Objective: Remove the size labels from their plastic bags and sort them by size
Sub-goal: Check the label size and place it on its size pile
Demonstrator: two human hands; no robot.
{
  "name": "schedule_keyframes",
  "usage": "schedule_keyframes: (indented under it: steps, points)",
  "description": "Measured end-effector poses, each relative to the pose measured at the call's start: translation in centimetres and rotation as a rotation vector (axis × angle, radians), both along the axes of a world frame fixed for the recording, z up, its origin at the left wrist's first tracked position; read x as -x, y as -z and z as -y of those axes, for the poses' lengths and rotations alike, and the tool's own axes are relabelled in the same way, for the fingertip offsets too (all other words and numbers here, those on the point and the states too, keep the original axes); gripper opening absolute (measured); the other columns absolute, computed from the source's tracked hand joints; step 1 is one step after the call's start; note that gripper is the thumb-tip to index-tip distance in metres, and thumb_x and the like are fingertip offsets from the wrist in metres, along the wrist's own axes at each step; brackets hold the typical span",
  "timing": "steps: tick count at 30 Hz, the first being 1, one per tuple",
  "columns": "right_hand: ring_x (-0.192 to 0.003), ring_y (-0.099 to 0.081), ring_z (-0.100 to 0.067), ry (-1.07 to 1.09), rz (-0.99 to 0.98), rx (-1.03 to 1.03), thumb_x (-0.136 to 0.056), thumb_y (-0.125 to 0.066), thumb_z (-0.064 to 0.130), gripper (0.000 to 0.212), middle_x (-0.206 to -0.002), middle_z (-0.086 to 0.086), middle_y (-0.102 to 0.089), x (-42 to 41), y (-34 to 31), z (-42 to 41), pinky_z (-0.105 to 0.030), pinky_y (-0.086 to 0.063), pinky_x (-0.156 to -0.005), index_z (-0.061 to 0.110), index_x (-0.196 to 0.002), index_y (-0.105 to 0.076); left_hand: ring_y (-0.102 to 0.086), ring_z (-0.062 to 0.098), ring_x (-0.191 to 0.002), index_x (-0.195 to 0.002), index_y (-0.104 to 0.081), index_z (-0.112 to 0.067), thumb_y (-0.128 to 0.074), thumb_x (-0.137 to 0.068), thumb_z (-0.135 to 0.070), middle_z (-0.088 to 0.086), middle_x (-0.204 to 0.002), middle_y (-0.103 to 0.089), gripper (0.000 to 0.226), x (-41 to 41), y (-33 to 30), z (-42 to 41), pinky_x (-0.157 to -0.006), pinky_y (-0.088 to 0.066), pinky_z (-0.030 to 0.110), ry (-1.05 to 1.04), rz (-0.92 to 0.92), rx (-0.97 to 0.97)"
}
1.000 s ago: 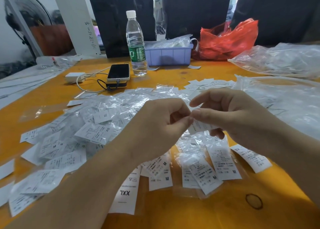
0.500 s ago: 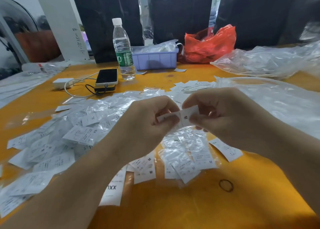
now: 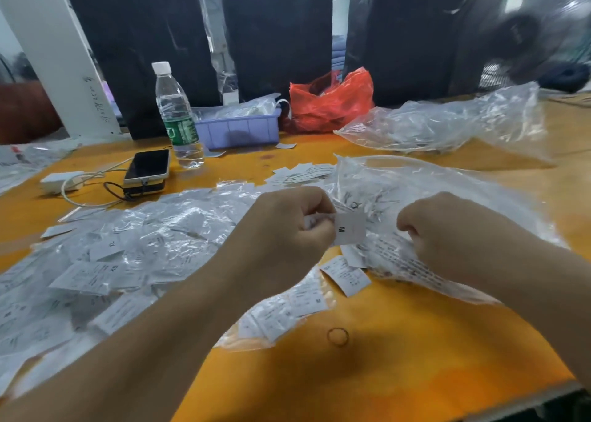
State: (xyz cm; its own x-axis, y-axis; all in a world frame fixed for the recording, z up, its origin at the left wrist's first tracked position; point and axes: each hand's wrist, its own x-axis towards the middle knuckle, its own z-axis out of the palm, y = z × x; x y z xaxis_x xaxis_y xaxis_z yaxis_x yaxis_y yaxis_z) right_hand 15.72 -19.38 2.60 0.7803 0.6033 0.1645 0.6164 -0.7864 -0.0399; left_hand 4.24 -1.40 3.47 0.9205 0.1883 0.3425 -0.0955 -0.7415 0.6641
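My left hand (image 3: 287,229) pinches a white size label marked M (image 3: 350,229) above the orange table (image 3: 415,357). My right hand (image 3: 444,233) is apart from it to the right, with fingers curled on a small clear plastic bag (image 3: 399,261) that trails under the fist; motion blurs the grip. A wide heap of bagged labels (image 3: 134,249) covers the table's left half. A loose label (image 3: 345,274) and a small packet of M labels (image 3: 287,313) lie under my hands. A small stack of bare labels (image 3: 300,172) lies further back.
A water bottle (image 3: 177,117), a phone (image 3: 147,169) on a charger cable, a purple tray (image 3: 236,130) and a red bag (image 3: 332,101) stand at the back. Large clear bags (image 3: 447,124) fill the right side. A rubber band (image 3: 338,337) lies near the front edge.
My hands have pulled apart: the M label stays in my left hand while my right hand drew the clear bag off to the right. The camera view shifted right.
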Motion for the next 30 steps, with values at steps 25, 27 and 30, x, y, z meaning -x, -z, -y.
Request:
schedule_keyframes:
  steps: [25,27,30]
  points:
    - [-0.048,-0.053,-0.013,-0.584,-0.632,-1.009,-0.066,-0.083,0.03,0.022,-0.067,-0.006,-0.07,1.9,-3.2,-6.2,-0.023,-0.044,-0.045,0.024,-0.084,-0.072,-0.056,0.013,-0.057,-0.08,-0.069,-0.026,-0.05,-0.093,-0.008,-0.006,-0.071,-0.067,0.029,1.7,-0.7,-6.3,-0.05,-0.044,0.032,-0.166,0.073,0.113]
    - [-0.046,-0.05,-0.014,-0.632,-0.739,-1.022,-0.066,-0.081,0.026,0.019,-0.066,-0.007,-0.069,2.0,-3.2,-8.5,-0.021,-0.042,-0.043,0.023,-0.082,-0.072,-0.057,0.005,-0.061,-0.08,-0.07,-0.022,-0.047,-0.094,-0.007,-0.009,-0.073,-0.069,0.031,2.3,-0.4,-7.2,-0.05,-0.044,0.021,-0.143,0.023,0.276]
    - [-0.045,-0.049,-0.014,-0.722,-0.891,-0.991,-0.062,-0.08,0.029,0.024,-0.065,-0.008,-0.068,2.0,-3.1,-11.3,-0.023,-0.041,-0.043,0.022,-0.083,-0.072,-0.06,0.011,-0.071,-0.085,-0.07,-0.017,-0.044,-0.097,-0.033,-0.006,-0.082,-0.07,0.033,2.5,-0.3,-8.1,-0.064,-0.047,0.029,-0.062,-0.017,0.541]
